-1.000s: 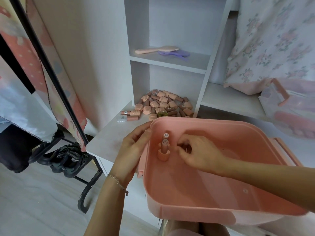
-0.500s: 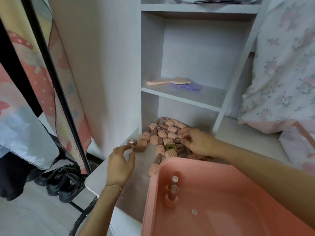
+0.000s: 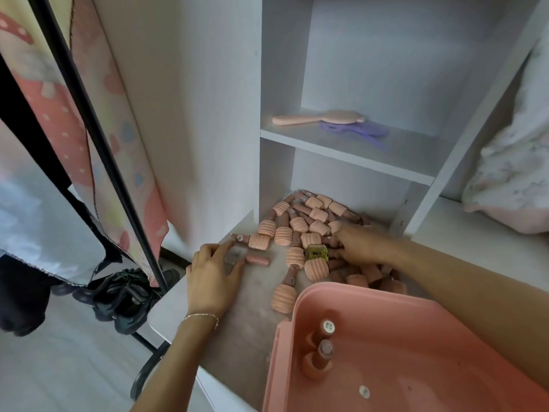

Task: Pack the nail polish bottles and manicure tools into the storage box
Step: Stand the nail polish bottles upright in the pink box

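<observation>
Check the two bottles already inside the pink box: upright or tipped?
Upright. Both nail polish bottles stand in the storage box with round cap tops facing up at its near-left corner.

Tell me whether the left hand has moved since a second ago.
Yes. The left hand left the pink box's rim and went out to the clear bottle by the pile.

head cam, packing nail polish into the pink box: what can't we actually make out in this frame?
- Right hand, head view: motion blur; its fingertips sink into the bottle pile, so its grip cannot be told.
- Storage box: cut off by the bottom and right edges.
- Bottles behind the box's rim: partly hidden.
- Cap labels on the two bottles in the box: too small to read.
- Clear item at the left hand: too see-through to identify.
</observation>
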